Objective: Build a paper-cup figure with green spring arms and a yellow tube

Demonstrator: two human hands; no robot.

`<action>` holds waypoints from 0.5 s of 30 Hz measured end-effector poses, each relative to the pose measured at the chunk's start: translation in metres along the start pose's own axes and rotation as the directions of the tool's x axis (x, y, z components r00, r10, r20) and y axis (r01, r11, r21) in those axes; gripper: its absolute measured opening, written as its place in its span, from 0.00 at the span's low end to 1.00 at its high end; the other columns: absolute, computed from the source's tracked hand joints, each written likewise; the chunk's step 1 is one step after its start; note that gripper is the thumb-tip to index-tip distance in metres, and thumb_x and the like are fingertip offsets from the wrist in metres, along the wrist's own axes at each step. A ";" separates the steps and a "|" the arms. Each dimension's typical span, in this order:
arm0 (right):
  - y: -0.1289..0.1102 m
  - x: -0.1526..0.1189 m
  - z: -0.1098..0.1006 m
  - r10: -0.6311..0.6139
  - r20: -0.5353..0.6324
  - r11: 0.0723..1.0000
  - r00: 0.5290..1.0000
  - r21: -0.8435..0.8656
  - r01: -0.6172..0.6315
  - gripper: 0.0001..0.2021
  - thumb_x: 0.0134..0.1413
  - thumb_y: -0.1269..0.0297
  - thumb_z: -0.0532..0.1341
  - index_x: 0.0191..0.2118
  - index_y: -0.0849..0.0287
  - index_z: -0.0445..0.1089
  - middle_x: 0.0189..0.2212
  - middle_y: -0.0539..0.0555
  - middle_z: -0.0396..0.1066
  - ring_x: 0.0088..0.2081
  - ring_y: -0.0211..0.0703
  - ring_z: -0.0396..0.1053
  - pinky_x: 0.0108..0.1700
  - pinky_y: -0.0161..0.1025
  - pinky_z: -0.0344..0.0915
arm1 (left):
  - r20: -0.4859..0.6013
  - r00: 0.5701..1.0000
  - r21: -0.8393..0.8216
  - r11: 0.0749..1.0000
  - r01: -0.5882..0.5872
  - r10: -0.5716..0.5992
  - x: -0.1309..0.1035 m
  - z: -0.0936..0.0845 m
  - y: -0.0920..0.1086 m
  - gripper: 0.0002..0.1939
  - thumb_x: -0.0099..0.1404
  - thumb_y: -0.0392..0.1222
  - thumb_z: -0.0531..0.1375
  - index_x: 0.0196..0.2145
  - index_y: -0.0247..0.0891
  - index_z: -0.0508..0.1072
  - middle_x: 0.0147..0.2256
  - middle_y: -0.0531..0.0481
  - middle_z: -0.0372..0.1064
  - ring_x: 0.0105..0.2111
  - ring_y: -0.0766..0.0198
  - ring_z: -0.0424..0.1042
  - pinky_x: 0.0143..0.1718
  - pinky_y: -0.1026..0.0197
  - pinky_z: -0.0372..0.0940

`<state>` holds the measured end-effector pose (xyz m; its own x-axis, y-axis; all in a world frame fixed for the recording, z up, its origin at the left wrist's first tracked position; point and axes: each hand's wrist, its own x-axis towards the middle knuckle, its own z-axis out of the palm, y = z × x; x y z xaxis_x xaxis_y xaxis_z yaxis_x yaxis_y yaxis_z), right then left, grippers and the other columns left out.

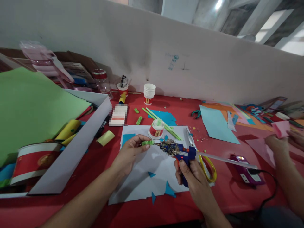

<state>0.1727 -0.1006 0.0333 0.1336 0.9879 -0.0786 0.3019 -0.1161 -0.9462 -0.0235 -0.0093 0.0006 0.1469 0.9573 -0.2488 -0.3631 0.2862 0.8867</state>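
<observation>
Between the thumb and fingers of my left hand [133, 150] is a small folded green paper spring [147, 143]. My right hand [193, 172] grips a blue glue gun [187, 153] by its handle, and the nozzle tip meets or almost meets the spring's right end. Stringy brown residue [169, 148] coats the gun's front, and a long clear glue stick [228, 161] sticks out of its back. Just behind the spring, a red and white paper cup [156, 128] stands upside down with a green piece on top. White paper [152, 177] lies underneath, with blue scraps [169, 189] on it.
Yellow-handled scissors [209, 167] lie right of the gun. Green strips [163, 123] and stacked cups [149, 93] are farther back. A white box [78, 148] stands at left. At right are a purple power adapter [247, 171] and another person's hands [277, 142] holding pink paper.
</observation>
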 end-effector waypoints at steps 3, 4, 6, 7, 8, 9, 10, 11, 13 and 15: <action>0.001 0.002 0.000 -0.028 0.018 1.000 0.999 0.014 0.028 0.21 0.62 0.42 0.53 0.31 0.56 0.67 0.19 0.47 0.63 0.22 0.38 0.63 0.28 0.36 0.62 | 0.001 1.000 -0.031 1.000 0.004 -0.004 0.000 -0.001 -0.001 0.14 0.42 0.39 0.73 0.29 0.39 0.78 0.31 0.52 0.72 0.33 0.65 0.67 0.35 0.64 0.61; 0.001 0.002 0.000 -0.036 0.020 0.999 0.999 0.012 0.035 0.22 0.62 0.42 0.53 0.32 0.56 0.67 0.19 0.47 0.63 0.22 0.38 0.63 0.28 0.36 0.62 | 0.002 1.000 -0.047 0.999 0.005 -0.005 0.001 -0.002 -0.001 0.14 0.42 0.39 0.74 0.29 0.39 0.78 0.31 0.53 0.72 0.33 0.66 0.67 0.35 0.65 0.61; 0.001 0.003 -0.001 -0.035 0.029 0.999 0.999 0.011 0.035 0.22 0.61 0.41 0.54 0.34 0.56 0.68 0.18 0.46 0.63 0.22 0.38 0.63 0.27 0.35 0.63 | -0.001 1.000 -0.093 0.996 0.008 -0.008 0.001 -0.002 -0.001 0.15 0.41 0.39 0.75 0.29 0.39 0.78 0.31 0.53 0.72 0.33 0.67 0.67 0.35 0.66 0.61; 0.001 0.004 -0.003 -0.023 0.039 1.000 0.999 0.018 0.023 0.22 0.61 0.41 0.54 0.34 0.56 0.67 0.17 0.46 0.64 0.21 0.38 0.63 0.26 0.35 0.63 | -0.006 1.000 -0.121 0.993 0.009 -0.010 0.000 -0.002 0.000 0.16 0.40 0.38 0.75 0.29 0.39 0.78 0.30 0.54 0.72 0.33 0.68 0.67 0.35 0.67 0.61; 0.001 0.005 -0.005 -0.009 0.049 0.999 0.999 0.034 0.007 0.22 0.60 0.40 0.54 0.33 0.56 0.66 0.16 0.47 0.65 0.20 0.38 0.63 0.25 0.35 0.63 | -0.013 1.000 -0.146 0.989 0.010 -0.012 0.000 -0.002 0.001 0.16 0.39 0.38 0.75 0.29 0.39 0.78 0.30 0.54 0.71 0.32 0.69 0.67 0.35 0.67 0.61; 0.002 0.008 -0.009 0.009 0.054 0.998 0.999 0.055 -0.012 0.22 0.59 0.39 0.55 0.32 0.56 0.65 0.15 0.47 0.65 0.19 0.37 0.63 0.23 0.34 0.62 | -0.022 1.000 -0.169 0.986 0.008 -0.012 0.000 -0.001 0.003 0.17 0.39 0.38 0.76 0.29 0.39 0.78 0.30 0.55 0.71 0.32 0.69 0.67 0.35 0.68 0.61; 0.002 0.012 -0.014 0.026 0.042 0.996 0.999 0.080 -0.029 0.23 0.58 0.39 0.56 0.31 0.57 0.64 0.15 0.47 0.66 0.17 0.36 0.63 0.22 0.34 0.61 | -0.028 1.000 -0.189 0.982 0.003 -0.009 0.000 -0.001 0.004 0.17 0.38 0.38 0.76 0.28 0.39 0.78 0.29 0.55 0.71 0.32 0.70 0.67 0.35 0.68 0.61; 0.002 0.018 -0.020 0.040 0.020 0.993 0.999 0.107 -0.042 0.23 0.57 0.39 0.57 0.30 0.57 0.63 0.15 0.48 0.67 0.16 0.36 0.62 0.20 0.33 0.60 | -0.036 0.999 -0.206 0.979 -0.003 -0.005 0.000 -0.001 0.006 0.18 0.38 0.38 0.76 0.29 0.39 0.78 0.30 0.55 0.71 0.31 0.71 0.67 0.35 0.69 0.62; 0.003 0.034 -0.037 0.061 -0.040 0.987 0.997 0.152 -0.054 0.22 0.52 0.42 0.63 0.29 0.58 0.64 0.16 0.48 0.68 0.16 0.34 0.61 0.19 0.32 0.58 | -0.049 0.999 -0.237 0.971 -0.011 -0.001 0.001 -0.001 0.008 0.19 0.37 0.38 0.76 0.30 0.39 0.79 0.31 0.55 0.72 0.31 0.71 0.67 0.36 0.69 0.63; 0.004 0.056 -0.056 0.086 -0.072 0.985 0.994 0.154 -0.074 0.19 0.43 0.50 0.70 0.31 0.58 0.65 0.18 0.47 0.69 0.18 0.33 0.62 0.19 0.30 0.57 | -0.066 0.998 -0.264 0.965 -0.011 -0.007 0.003 -0.002 0.010 0.22 0.36 0.39 0.77 0.32 0.39 0.79 0.32 0.55 0.74 0.31 0.72 0.68 0.36 0.70 0.63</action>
<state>0.2346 -0.0519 0.0426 0.2268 0.9642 -0.1372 0.1420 -0.1721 -0.9748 -0.0282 -0.0034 0.0080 0.0880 0.9559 -0.2803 -0.5944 0.2762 0.7553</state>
